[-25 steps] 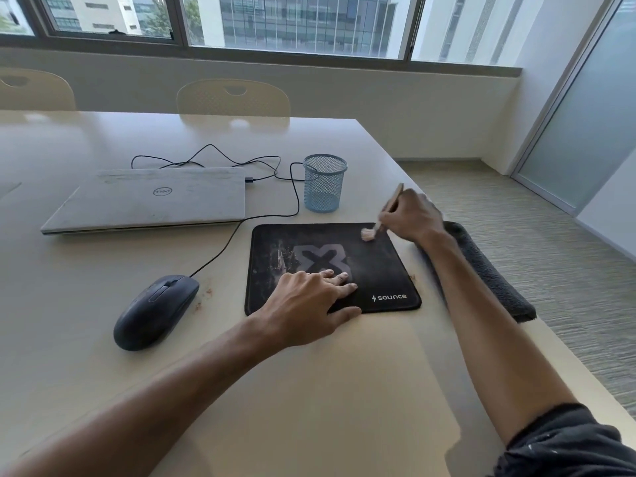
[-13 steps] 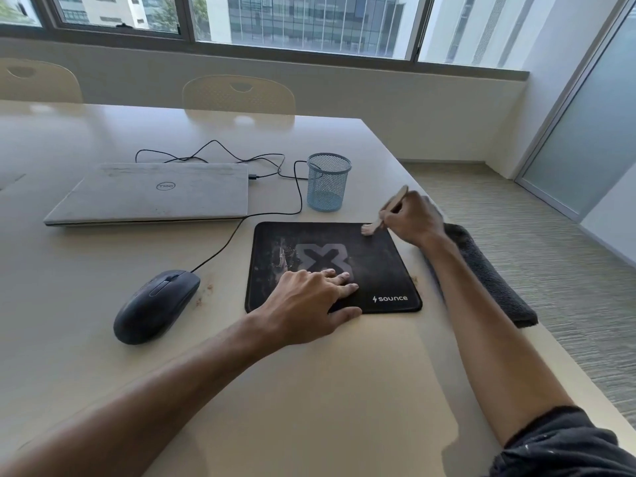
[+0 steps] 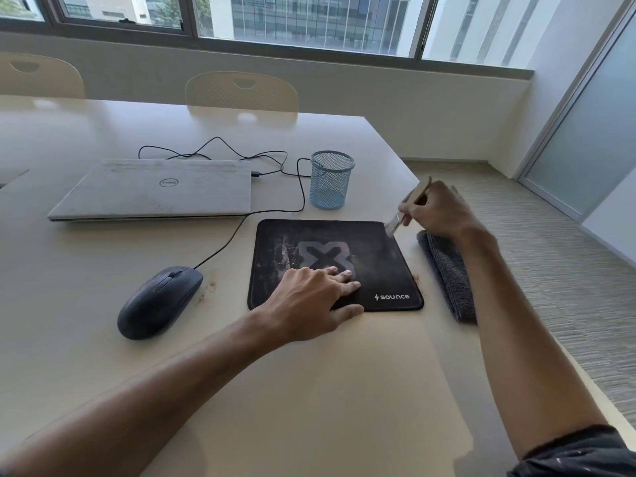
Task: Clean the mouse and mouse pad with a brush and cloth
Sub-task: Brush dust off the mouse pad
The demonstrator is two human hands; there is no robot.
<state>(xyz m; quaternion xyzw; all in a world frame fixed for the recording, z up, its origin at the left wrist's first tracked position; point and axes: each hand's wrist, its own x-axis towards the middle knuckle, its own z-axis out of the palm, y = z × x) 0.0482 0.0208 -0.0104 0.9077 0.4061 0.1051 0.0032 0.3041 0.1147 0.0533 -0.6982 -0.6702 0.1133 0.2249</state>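
A black mouse pad with a grey X logo and dusty smears lies mid-table. My left hand presses flat on its near edge, fingers straight. My right hand grips a small wooden-handled brush, whose bristles touch the pad's far right corner. A dark wired mouse sits on the table left of the pad. A folded dark grey cloth lies right of the pad, partly under my right forearm.
A shut silver laptop lies at the back left, its black cable looping past a blue mesh pen cup. Brown crumbs dot the table by the mouse. The table edge runs along the right; two chairs stand behind.
My right hand has swept the brush from the pad's far middle rightward to its far right corner. My left hand stays pressed on the pad.
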